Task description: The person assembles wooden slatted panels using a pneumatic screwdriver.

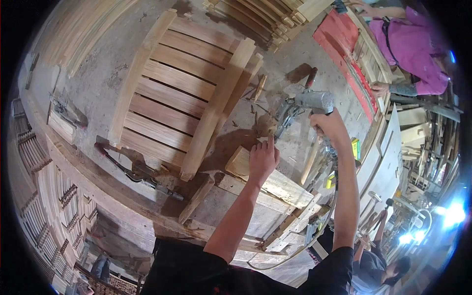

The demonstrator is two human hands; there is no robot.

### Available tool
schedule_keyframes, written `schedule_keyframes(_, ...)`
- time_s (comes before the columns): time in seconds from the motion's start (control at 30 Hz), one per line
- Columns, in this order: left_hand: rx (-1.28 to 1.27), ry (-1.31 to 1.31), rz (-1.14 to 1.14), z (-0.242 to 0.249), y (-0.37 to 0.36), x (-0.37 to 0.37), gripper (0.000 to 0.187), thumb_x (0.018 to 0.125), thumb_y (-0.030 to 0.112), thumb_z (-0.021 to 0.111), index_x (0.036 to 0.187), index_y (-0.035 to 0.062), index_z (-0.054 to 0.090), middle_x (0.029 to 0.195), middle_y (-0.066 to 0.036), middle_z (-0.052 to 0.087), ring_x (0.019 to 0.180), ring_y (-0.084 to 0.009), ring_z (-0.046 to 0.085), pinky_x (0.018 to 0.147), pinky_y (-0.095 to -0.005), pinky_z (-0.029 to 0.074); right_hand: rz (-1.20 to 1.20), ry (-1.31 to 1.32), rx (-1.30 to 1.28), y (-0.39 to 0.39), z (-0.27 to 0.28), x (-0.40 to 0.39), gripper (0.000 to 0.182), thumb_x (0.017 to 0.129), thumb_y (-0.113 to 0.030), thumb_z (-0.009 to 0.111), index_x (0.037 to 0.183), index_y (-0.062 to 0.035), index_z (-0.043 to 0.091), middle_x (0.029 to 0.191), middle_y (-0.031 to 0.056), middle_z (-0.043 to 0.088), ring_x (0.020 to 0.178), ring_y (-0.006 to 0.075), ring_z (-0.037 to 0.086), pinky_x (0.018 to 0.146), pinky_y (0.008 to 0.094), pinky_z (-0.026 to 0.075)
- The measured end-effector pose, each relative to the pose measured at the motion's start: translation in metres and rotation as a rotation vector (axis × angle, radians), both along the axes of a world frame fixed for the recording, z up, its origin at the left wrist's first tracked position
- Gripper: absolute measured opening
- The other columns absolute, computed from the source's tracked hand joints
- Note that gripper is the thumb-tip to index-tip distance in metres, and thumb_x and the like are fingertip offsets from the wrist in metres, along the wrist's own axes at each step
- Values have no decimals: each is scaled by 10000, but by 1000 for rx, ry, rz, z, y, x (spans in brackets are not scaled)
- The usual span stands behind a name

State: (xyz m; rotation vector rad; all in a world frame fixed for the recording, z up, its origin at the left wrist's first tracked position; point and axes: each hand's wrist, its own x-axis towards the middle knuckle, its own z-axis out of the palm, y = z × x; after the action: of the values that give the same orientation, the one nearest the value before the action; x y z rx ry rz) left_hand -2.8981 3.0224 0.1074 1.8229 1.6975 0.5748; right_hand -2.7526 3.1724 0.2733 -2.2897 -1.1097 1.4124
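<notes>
My right hand point(328, 127) is wrapped round the handle of a grey nail gun point(314, 101), held over the workbench with its nose pointing down and left. My left hand point(264, 158) is just below that nose, index finger stretched out with its tip right at the metal; the other fingers are partly bent. Beneath my left forearm lies a thick wooden block point(268, 178) by the bench's near side. To the left, a slatted wooden panel point(169, 91) rests flat, with long rails across both slat ends.
A clamp point(142, 177) lies along the front edge, another tool point(69, 113) farther left. Loose wood scraps point(260, 88) lie near the nail gun. Stacked curved slats point(255, 19) stand behind. A person in pink point(405, 49) works at a red board point(344, 49); another person point(373, 265) is lower right.
</notes>
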Motion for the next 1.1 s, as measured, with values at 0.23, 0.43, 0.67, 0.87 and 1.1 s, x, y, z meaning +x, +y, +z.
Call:
schedule_keyframes(0.23, 17, -5, 4, -2, -1, 0, 400, 879, 173, 584, 1242, 5, 572, 848, -147, 671, 798, -309, 659, 766, -434, 516, 45, -33, -38, 13, -4, -2, 141, 692, -53, 662, 753, 6, 549, 625, 45, 535, 504, 147, 485, 442, 311, 380)
schedule_keyframes(0.43, 25, -18, 8, -3, 0, 2, 396, 885, 179, 584, 1241, 7, 567, 852, -148, 674, 791, -320, 660, 768, -451, 515, 183, -109, -100, 32, 0, -6, 154, 680, -67, 665, 718, 41, 561, 592, 80, 547, 468, 179, 505, 414, 356, 389)
schedule_keyframes(0.67, 35, 32, 9, -3, -2, 3, 378, 892, 212, 588, 1220, 26, 571, 848, -110, 658, 777, -276, 650, 765, -416, 503, 103, -69, -49, 21, -1, -4, 106, 699, -46, 651, 731, 11, 567, 591, 61, 537, 444, 156, 480, 392, 350, 370)
schedule_keyframes(0.87, 35, 34, 10, -6, -2, 2, 377, 895, 214, 585, 1224, 29, 573, 839, -112, 663, 767, -284, 652, 761, -423, 503, 67, -12, -58, 17, 2, -2, 104, 704, -72, 655, 723, -24, 565, 609, 34, 523, 468, 123, 458, 414, 306, 346)
schedule_keyframes(1.1, 11, 26, 8, -5, -2, 2, 377, 896, 213, 583, 1225, 29, 578, 854, -122, 670, 787, -289, 659, 782, -430, 507, 63, -10, -38, 14, 4, -3, 102, 699, -78, 652, 718, -34, 562, 616, 30, 522, 480, 119, 452, 433, 289, 349)
